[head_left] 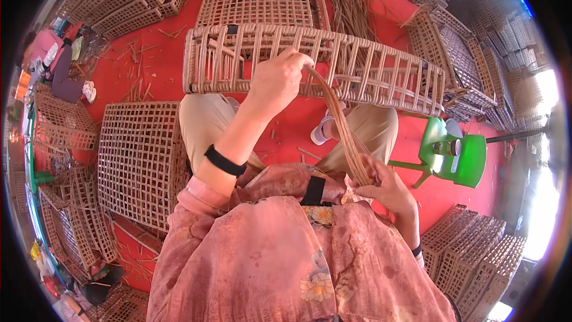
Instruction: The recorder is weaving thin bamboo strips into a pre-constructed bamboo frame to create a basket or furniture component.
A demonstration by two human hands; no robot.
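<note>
Across my knees lies a long woven rattan frame (pixel 390 68) with wrapped edges and open slats. My left hand (pixel 277 80) is closed at its near side, pinching one end of a brown strip bundle (pixel 336 113) of flat, rattan-like strands. The bundle curves down toward my lap, where my right hand (pixel 387 188) grips its lower part between thumb and fingers. Whether the strands are joined to the frame behind my left hand, I cannot tell.
A large woven panel (pixel 140 161) stands left of my knees, another basket-like panel (pixel 253 0) beyond the frame. Loose strips (pixel 351 0) lie on the red floor (pixel 149 74). To the right is a green stool (pixel 453 155) bearing a can (pixel 445 147). Stacked woven pieces (pixel 471 250) surround me.
</note>
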